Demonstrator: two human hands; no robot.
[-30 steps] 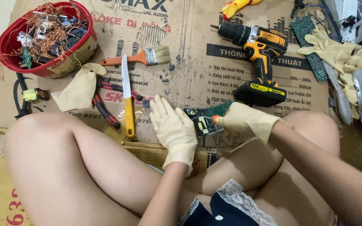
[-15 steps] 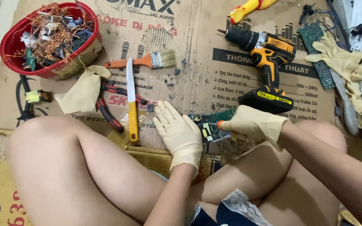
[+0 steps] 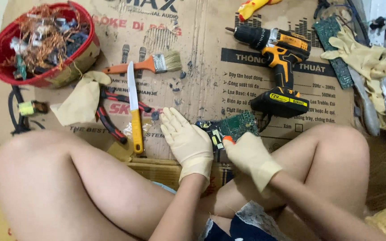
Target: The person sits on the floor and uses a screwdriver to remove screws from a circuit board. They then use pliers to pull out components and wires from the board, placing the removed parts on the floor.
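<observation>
From the head view, a person is sitting on the floor with legs drawn up, working over a flattened cardboard sheet (image 3: 246, 67). The left hand (image 3: 186, 140), in a pale rubber glove, is lying open and flat, fingers spread, its edge touching the near end of a green circuit board (image 3: 232, 128). The right hand (image 3: 246, 156), gloved the same way, is closing around an orange-tipped tool (image 3: 228, 139) whose tip is meeting the board's lower edge; the rest of the tool is hidden in the fist, so its kind is unclear. The board is lying on the cardboard between the two hands, just in front of the knees.

To do this step well, as I judge it, the flat hand should be pressing the board down firmly so it is not sliding, while the tool is working with short, controlled force directed away from the holding fingers.

A yellow-handled knife (image 3: 134, 111) is lying just left of the left hand, blade pointing away. Red-handled pliers (image 3: 112, 111) and a spare glove (image 3: 79, 100) are lying beyond it, a paintbrush (image 3: 150, 64) farther up. A red basket (image 3: 5, 76) of copper wire scrap is sitting top left. A yellow-and-black cordless drill (image 3: 280, 67) is lying just beyond the board.
</observation>
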